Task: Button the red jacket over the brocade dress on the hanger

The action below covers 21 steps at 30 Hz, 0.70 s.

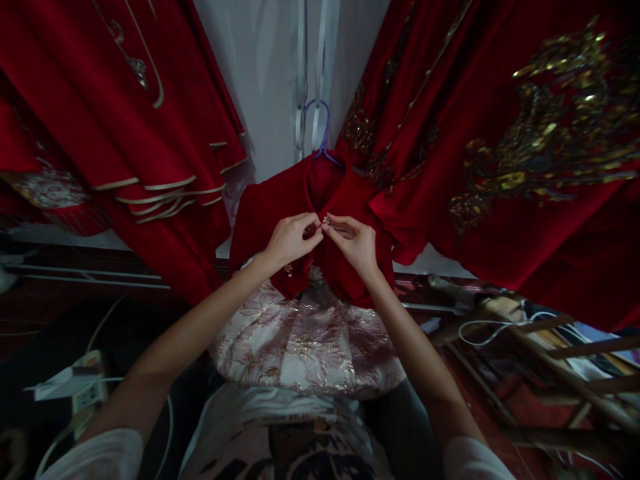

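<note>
Head view: a red jacket (350,267) hangs in front of the person on a blue-purple hanger (326,130), whose hook sits at a pale metal strip (317,67) against the white wall (250,67). Both hands meet at the jacket's front opening, below the collar. The left hand (295,239) pinches the front edge between thumb and forefinger; the right hand (356,245) has thumb and forefinger closed at a small beaded button (327,220), the fingertips of the two hands almost touching. How the fabric lies between them is too small to tell. Another beaded ornament (289,270) shows lower on the jacket, below the left hand. Pale, shiny patterned fabric (310,347) spreads beneath the jacket, toward the person's lap. Red garments with light trim (165,190) hang to the left, and a red garment with gold sequins (545,133) to the right. A power strip (90,390) lies at lower left; a wooden frame (575,393) stands at lower right.
</note>
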Each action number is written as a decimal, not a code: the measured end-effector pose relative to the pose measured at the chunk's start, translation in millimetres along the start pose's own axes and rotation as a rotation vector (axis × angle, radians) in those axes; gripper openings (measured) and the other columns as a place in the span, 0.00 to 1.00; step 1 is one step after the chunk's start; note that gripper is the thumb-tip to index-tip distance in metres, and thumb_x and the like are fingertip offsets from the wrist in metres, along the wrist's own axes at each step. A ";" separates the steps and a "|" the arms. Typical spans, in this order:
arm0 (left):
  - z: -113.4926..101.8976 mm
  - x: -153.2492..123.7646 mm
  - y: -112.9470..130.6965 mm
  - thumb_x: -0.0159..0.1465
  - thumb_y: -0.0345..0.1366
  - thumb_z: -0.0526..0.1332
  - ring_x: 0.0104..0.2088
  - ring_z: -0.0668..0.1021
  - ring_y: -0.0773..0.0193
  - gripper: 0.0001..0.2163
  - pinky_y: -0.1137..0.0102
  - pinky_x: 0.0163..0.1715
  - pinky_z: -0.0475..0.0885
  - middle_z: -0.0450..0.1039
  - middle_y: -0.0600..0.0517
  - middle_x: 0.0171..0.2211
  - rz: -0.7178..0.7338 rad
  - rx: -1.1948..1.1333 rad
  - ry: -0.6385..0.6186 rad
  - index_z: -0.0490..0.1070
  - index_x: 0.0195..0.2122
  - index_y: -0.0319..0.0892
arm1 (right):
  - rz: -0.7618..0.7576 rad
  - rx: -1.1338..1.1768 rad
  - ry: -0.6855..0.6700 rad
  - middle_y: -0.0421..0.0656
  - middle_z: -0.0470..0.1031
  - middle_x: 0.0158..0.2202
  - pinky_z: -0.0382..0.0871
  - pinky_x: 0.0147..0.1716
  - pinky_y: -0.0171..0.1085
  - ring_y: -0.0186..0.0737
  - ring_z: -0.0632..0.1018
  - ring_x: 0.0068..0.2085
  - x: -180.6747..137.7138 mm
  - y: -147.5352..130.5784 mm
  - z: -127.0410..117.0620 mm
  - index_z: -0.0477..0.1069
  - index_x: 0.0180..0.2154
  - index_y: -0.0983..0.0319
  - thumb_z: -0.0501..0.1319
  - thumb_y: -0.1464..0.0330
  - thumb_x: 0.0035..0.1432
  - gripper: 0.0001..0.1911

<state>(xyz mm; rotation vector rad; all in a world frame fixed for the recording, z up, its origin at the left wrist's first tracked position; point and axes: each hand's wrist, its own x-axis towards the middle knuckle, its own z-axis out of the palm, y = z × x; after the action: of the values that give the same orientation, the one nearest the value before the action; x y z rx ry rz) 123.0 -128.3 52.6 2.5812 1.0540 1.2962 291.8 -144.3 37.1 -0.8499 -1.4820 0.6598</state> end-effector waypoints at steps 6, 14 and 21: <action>-0.6 3.4 -0.9 0.63 0.34 0.56 0.32 0.74 0.65 0.05 0.72 0.31 0.67 0.71 0.52 0.30 0.084 0.158 -0.040 0.70 0.33 0.42 | 0.027 0.005 -0.070 0.44 0.79 0.43 0.77 0.47 0.43 0.41 0.81 0.43 3.8 5.1 -2.2 0.74 0.45 0.60 0.66 0.62 0.52 0.18; 25.7 -7.5 6.7 0.64 0.31 0.53 0.38 0.75 0.65 0.06 0.69 0.41 0.71 0.71 0.49 0.39 -0.059 -0.218 0.043 0.65 0.41 0.42 | -0.041 -0.061 0.072 0.46 0.73 0.48 0.73 0.47 0.39 0.38 0.76 0.45 0.8 19.7 18.0 0.67 0.49 0.59 0.58 0.63 0.58 0.17; 37.4 -13.7 -2.1 0.66 0.36 0.51 0.35 0.74 0.69 0.09 0.72 0.37 0.73 0.71 0.50 0.39 -0.269 -0.800 0.076 0.68 0.41 0.42 | 0.035 0.005 -0.040 0.45 0.69 0.48 0.72 0.42 0.35 0.35 0.74 0.43 -13.4 21.5 2.8 0.62 0.52 0.57 0.60 0.62 0.58 0.21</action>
<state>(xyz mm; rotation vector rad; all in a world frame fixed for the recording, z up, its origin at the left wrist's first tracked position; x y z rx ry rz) 143.6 -126.2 18.5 1.7508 0.6568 1.3759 291.5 -142.9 11.7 -0.8648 -1.5032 0.7097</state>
